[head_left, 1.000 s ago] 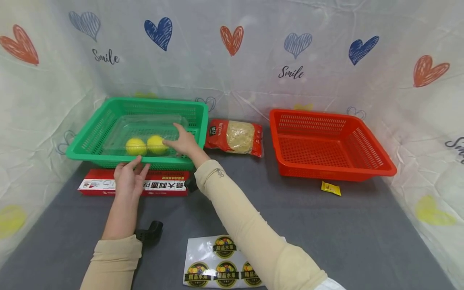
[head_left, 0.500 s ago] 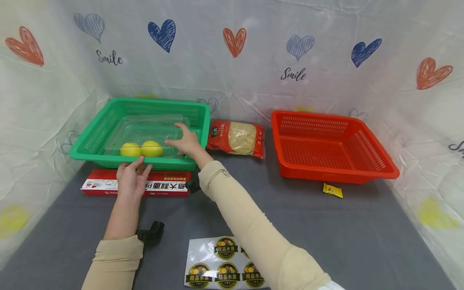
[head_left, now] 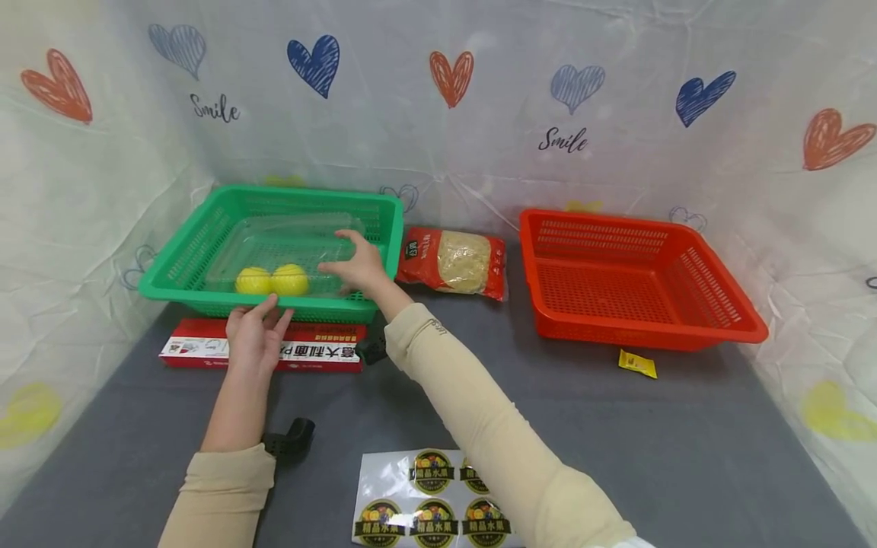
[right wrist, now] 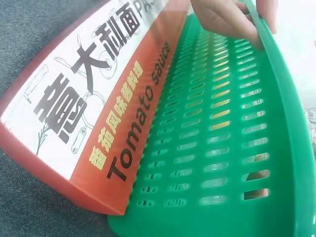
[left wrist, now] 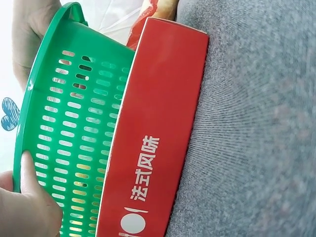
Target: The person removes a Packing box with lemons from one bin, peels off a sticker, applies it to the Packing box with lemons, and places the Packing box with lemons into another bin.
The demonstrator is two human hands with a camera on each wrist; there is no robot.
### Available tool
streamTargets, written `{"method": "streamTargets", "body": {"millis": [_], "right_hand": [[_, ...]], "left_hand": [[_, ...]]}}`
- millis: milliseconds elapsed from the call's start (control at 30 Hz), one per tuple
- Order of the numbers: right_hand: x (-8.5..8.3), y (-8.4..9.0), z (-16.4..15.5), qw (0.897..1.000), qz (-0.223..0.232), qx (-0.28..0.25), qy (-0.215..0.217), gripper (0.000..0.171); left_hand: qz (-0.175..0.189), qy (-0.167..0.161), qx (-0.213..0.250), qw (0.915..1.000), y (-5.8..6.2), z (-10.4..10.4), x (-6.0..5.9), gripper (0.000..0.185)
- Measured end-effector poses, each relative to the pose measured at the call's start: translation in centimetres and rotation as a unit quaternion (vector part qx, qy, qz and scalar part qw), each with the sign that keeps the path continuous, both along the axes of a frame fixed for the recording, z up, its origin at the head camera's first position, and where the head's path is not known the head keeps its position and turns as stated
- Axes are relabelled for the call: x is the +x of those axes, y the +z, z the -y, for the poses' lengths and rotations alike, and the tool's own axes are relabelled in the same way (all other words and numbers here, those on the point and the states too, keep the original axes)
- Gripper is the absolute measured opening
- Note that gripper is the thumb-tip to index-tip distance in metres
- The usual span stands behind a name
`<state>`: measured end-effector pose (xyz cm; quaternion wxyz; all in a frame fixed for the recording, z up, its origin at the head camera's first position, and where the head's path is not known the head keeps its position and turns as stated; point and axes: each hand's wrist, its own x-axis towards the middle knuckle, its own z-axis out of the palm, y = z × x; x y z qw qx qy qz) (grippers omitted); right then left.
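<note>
the right hand touches a clear box with two yellow balls in the green basket.

This looks like a small staged recording booth, not a real home: a white plastic sheet printed with hearts and "Smile" encloses three sides of a grey cloth-covered table.
</note>
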<state>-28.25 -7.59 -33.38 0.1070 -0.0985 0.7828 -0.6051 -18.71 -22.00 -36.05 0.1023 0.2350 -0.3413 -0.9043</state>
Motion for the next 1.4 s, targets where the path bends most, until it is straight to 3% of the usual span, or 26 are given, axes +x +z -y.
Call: {"method": "streamTargets", "body": {"millis": [667, 1067, 1400], "right_hand": [[0.4, 0.8, -0.4, 0.998, 0.029, -0.042, -0.047, 0.062], [0.7, 2.8, -2.5, 0.992, 0.061, -0.105, -0.023, 0.064], [0.9, 4.6, -4.8, 0.995, 0.053, -0.089, -0.013, 0.064]], "left_hand": [[-0.011, 0.004, 0.012, 0.9999, -0.1, -0.1, -0.2, 0.040], [-0.014, 0.000, -0.003, 0.9999, 0.1, 0.1, 0.0, 0.040], [-0.016, -0.011, -0.027, 0.9995, 0.0, 0.1, 0.0, 0.045]]}}
